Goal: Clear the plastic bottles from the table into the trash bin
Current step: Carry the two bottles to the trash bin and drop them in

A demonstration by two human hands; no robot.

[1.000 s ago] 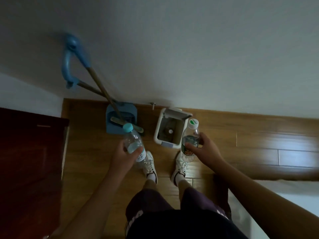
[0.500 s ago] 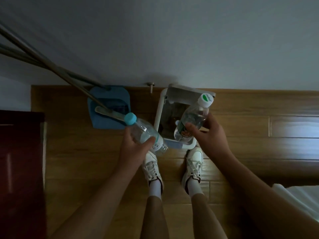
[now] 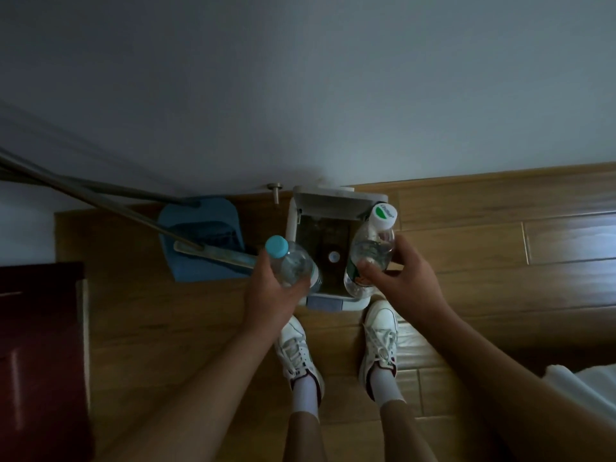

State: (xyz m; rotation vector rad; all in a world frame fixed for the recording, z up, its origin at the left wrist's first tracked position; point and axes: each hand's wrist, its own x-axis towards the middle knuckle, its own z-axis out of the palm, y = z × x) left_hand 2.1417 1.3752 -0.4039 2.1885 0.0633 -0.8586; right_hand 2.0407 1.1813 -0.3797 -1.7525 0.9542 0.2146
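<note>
A person stands over a small white trash bin (image 3: 293, 225), its lid up against the far wall, holding one plastic bottle in each hand. The left hand (image 3: 266, 295) curls its fingers round the blue-capped bottle (image 3: 293, 265), at the bin's left rim. The right hand (image 3: 403, 281) wraps the green-and-white-capped bottle (image 3: 371, 251), thumb across its front, over the bin's right side. Both bottles look clear, nearly empty, so probably light, thin-walled and easily dented; the mid-body hold seems suitable. To the left on the wooden floor (image 3: 500, 241) sits a blue dustpan (image 3: 200, 221).
</note>
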